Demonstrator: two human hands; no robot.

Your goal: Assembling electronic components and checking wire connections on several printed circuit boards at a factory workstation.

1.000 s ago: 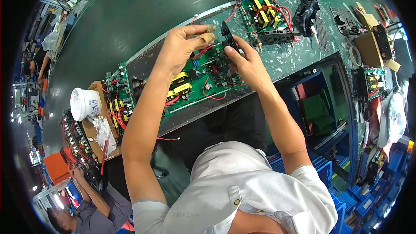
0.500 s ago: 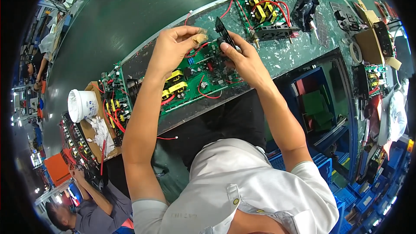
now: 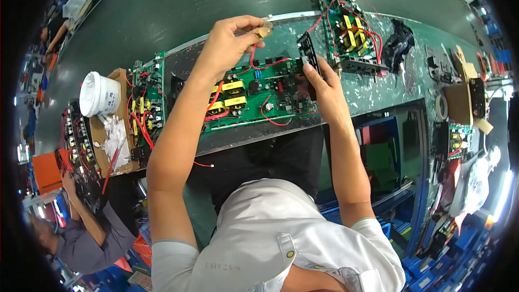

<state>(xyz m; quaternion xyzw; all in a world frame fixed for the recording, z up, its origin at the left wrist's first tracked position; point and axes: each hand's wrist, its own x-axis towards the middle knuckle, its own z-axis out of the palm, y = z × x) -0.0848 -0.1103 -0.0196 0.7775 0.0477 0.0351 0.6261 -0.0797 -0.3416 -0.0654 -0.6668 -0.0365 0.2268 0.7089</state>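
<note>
My left hand (image 3: 232, 43) is raised over the far side of the bench, thumb and forefinger pinched, with yellowish covers on the fingertips. A red wire (image 3: 253, 57) runs up from the green circuit board (image 3: 254, 109) into this pinch, and a small white tip shows just above the fingers. With my right hand (image 3: 324, 84) I grip a black slotted end panel (image 3: 307, 48), upright at the right end of the board. Yellow-wrapped transformers (image 3: 233, 101) stand on the board, partly behind my left forearm. My right fingers behind the panel are hidden.
Another board (image 3: 351, 32) with a black end plate lies at the far right, beside a crumpled black bag (image 3: 398, 46). At the left, a white bucket (image 3: 100, 94) stands by a cardboard box (image 3: 120, 168) and more boards. A person (image 3: 89, 238) works at the lower left.
My left hand has drawn up and away from the black panel, and the red wire now stretches up to it. My right hand still grips the panel. The whole view has shifted.
</note>
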